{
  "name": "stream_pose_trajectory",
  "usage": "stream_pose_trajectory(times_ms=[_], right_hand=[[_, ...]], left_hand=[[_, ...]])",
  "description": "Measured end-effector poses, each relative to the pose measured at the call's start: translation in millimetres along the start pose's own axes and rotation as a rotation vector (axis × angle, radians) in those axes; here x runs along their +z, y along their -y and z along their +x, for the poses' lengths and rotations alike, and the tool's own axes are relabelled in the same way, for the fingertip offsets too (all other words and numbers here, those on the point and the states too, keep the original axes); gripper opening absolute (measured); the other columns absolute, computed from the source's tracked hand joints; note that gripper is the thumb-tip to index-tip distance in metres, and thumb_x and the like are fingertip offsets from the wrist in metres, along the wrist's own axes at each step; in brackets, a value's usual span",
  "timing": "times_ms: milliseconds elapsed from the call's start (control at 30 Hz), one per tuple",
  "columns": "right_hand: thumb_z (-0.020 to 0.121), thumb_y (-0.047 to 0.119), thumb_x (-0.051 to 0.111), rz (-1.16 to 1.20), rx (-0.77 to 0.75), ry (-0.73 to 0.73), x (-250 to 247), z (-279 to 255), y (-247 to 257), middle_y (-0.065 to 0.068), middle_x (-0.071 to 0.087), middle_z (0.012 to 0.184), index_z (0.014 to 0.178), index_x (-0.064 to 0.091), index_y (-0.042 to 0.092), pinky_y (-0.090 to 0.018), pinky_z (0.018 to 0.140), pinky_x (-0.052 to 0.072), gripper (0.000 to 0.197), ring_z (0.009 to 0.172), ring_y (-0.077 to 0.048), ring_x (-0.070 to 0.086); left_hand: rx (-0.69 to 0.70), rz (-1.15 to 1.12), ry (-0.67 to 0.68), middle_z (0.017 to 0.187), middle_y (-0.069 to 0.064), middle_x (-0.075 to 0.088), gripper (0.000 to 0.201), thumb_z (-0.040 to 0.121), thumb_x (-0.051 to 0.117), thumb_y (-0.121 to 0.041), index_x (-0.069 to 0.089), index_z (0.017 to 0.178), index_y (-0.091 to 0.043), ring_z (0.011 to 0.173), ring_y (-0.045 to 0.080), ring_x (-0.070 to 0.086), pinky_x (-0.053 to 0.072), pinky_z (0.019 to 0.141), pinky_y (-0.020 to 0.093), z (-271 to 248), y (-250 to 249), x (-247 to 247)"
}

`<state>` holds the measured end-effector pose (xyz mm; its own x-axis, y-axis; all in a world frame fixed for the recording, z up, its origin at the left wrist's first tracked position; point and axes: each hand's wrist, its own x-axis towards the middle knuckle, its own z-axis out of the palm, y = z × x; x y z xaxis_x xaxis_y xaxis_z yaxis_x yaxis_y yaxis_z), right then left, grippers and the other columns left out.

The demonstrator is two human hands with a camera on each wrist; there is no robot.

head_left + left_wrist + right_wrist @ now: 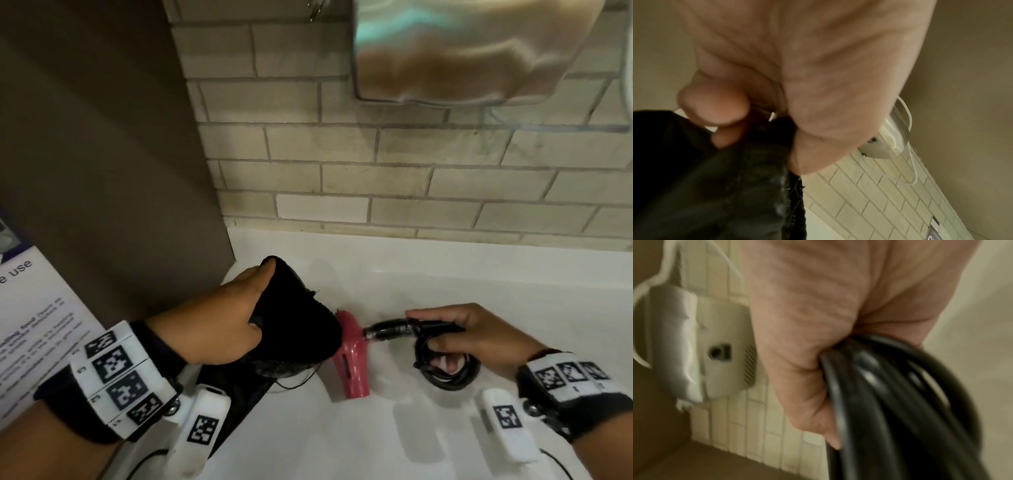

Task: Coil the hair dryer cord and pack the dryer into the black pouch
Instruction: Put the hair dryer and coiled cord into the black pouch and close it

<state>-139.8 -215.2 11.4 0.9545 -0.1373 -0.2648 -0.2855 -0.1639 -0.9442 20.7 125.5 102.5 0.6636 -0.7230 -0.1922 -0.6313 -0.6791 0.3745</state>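
Note:
A pink hair dryer (352,363) lies on the white counter (445,274), its front part inside the black pouch (291,322). My left hand (226,325) grips the pouch from the left, thumb on its top edge; the left wrist view shows my left hand (760,133) pinching the black pouch (715,186) fabric. My right hand (455,334) holds the coiled black cord (445,370) just right of the dryer, with the cord's thick sleeve pointing at the handle. In the blurred right wrist view the cord loops (900,402) hang from my curled right hand (818,363).
A metal wall-mounted hand dryer (462,51) hangs on the tiled wall (342,154) above the counter. A dark panel (102,154) stands at the left, with a printed notice (34,325) below it. Thin sensor cables trail from both wrists.

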Motion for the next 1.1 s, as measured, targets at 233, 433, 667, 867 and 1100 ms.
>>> stream_pose_trajectory(times_ms=[233, 433, 667, 867, 1100], right_hand=[[0.042, 0.027, 0.1, 0.209, -0.087, -0.025, -26, -55, 62, -0.046, 0.062, 0.085, 0.119, 0.075, 0.012, -0.022, 0.046, 0.051, 0.083, 0.044, -0.025, 0.052], [0.039, 0.027, 0.1, 0.253, -0.037, 0.121, 18, -61, 97, -0.022, 0.071, 0.078, 0.113, 0.078, 0.011, -0.022, 0.041, 0.052, 0.078, 0.054, -0.029, 0.056], [0.088, -0.012, 0.06, 0.36, 0.039, 0.025, 71, -21, 88, -0.008, 0.075, 0.074, 0.114, 0.075, 0.006, -0.02, 0.046, 0.056, 0.035, 0.056, -0.013, 0.067], [0.087, -0.009, 0.065, 0.472, -0.006, -0.165, 117, 2, 84, -0.018, 0.079, 0.094, 0.106, 0.077, 0.005, -0.026, 0.058, 0.06, 0.026, 0.072, -0.021, 0.075], [0.088, 0.004, 0.062, 0.403, -0.121, -0.334, 159, 18, 88, -0.016, 0.081, 0.091, 0.096, 0.08, 0.014, -0.046, 0.084, 0.063, 0.022, 0.088, -0.033, 0.078]], left_hand=[[0.002, 0.058, 0.071, 0.157, -0.024, -0.016, 0.103, 0.085, 0.054, -0.015, -0.021, 0.153, -0.035, 0.102, 0.022, 0.064, 0.053, 0.086, 0.02, -4, -7, 0], [0.072, 0.002, 0.147, 0.161, -0.025, -0.017, 0.108, 0.082, 0.055, -0.011, -0.022, 0.151, -0.042, 0.121, 0.017, 0.058, 0.052, 0.094, 0.027, -8, -25, 3], [0.045, -0.053, 0.168, 0.164, -0.02, 0.007, 0.107, 0.086, 0.056, -0.008, -0.022, 0.152, -0.04, 0.082, 0.007, 0.055, 0.036, 0.058, -0.003, -22, -36, 7], [0.09, -0.205, 0.129, 0.158, -0.014, 0.026, 0.107, 0.087, 0.06, -0.014, -0.02, 0.153, -0.038, 0.093, 0.002, 0.06, 0.039, 0.065, -0.001, -29, -48, 20], [0.101, -0.785, 0.173, 0.148, 0.012, 0.048, 0.114, 0.079, 0.066, -0.003, -0.008, 0.151, -0.052, 0.082, 0.029, 0.076, 0.06, 0.085, 0.043, -31, -61, 32]])
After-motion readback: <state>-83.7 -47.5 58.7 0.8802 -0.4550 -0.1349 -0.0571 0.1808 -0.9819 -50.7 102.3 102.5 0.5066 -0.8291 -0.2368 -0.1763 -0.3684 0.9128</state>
